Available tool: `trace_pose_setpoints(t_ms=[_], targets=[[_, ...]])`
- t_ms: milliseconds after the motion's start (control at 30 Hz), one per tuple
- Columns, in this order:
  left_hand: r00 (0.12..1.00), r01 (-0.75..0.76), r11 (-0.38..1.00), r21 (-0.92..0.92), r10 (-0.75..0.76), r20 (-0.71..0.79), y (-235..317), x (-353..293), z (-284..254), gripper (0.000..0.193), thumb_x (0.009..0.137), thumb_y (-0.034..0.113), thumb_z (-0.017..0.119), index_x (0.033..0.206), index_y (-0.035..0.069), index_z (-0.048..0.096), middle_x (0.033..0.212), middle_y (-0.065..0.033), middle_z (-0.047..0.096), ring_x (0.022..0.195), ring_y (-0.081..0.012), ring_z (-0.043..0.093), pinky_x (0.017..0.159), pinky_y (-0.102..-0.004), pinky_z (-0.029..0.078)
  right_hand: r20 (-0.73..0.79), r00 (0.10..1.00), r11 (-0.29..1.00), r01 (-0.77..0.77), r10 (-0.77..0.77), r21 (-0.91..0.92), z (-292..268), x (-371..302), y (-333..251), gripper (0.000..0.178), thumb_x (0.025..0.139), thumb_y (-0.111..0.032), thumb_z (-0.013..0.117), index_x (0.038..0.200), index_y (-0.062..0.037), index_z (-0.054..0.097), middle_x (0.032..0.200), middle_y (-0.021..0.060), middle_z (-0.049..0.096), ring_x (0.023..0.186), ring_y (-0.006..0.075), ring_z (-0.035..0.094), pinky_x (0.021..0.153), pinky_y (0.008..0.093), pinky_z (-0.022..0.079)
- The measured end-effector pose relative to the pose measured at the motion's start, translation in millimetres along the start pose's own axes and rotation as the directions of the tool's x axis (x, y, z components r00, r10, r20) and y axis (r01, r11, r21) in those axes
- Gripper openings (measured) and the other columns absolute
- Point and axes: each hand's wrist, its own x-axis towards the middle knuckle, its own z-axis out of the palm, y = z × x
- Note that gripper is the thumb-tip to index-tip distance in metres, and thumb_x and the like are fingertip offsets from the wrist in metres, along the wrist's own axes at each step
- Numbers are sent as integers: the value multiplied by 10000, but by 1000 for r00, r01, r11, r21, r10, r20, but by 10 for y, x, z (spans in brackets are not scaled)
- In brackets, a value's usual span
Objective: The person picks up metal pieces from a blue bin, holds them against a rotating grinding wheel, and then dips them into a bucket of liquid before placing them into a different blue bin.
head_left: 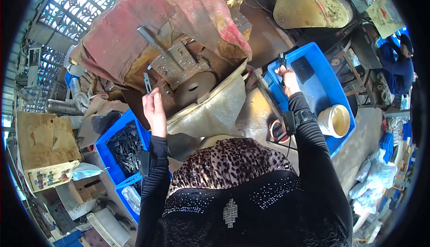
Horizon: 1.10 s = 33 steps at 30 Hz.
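Note:
My left hand (155,108) holds a thin grey metal strip (147,82) upright near the round die plate (194,87) of a rusty press machine (177,63). My right hand (287,78) holds a small dark metal piece (282,59) over the left rim of a blue plastic tray (329,83) on my right. Both forearms wear black sleeves with a dark band at the wrist. A second blue crate (104,144) full of several dark metal strips (126,146) sits just below my left hand.
A red, stained cloth (152,18) covers the machine's top. A cream tub (335,120) stands in the right tray. A worn cardboard box (45,144) lies at left. A perforated yellow sheet (309,5) lies at the back, and a person in blue (401,65) works at far right.

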Motion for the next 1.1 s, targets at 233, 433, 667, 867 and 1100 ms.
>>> trace_pose_setpoints(t_ms=[233,433,667,867,1100], targets=[[998,-9,993,120,2,61,-353,89,-12,270,912,51,491,1124,-4,648,901,-121,554,808,-243,578,748,-352,473,-79,974,941,-227,214,-249,-58,361,261,289,973,-277,573,875,-16,650,808,66,639,718,186,567,704,331,436],[981,156,985,-67,-147,126,-483,-7,33,411,776,-113,440,1115,-22,655,832,-100,537,682,-189,588,628,-309,483,-35,975,911,-218,220,-351,-85,380,258,355,958,-344,587,922,-3,679,906,114,676,825,231,581,792,368,437],[995,85,996,38,-86,54,-605,2,74,436,733,-138,458,1081,3,679,852,-118,596,778,-250,604,726,-303,489,-91,974,944,-224,207,-241,-73,263,123,458,941,-347,616,1132,68,633,1167,177,642,1059,247,579,948,365,418],[995,87,995,39,-89,43,-529,-14,73,431,722,-125,478,1074,14,685,858,-121,612,799,-253,625,733,-315,494,-343,895,956,245,-287,-161,-23,437,-220,206,946,-256,620,984,-56,648,803,38,626,712,107,533,624,254,386],[996,-86,984,158,85,15,-428,-30,70,312,760,-72,534,1005,38,692,883,-174,639,843,-358,631,765,-408,515,314,890,920,378,-331,-101,1545,-244,-1286,211,955,-286,624,1053,-104,671,743,-55,596,572,16,454,497,189,339]])
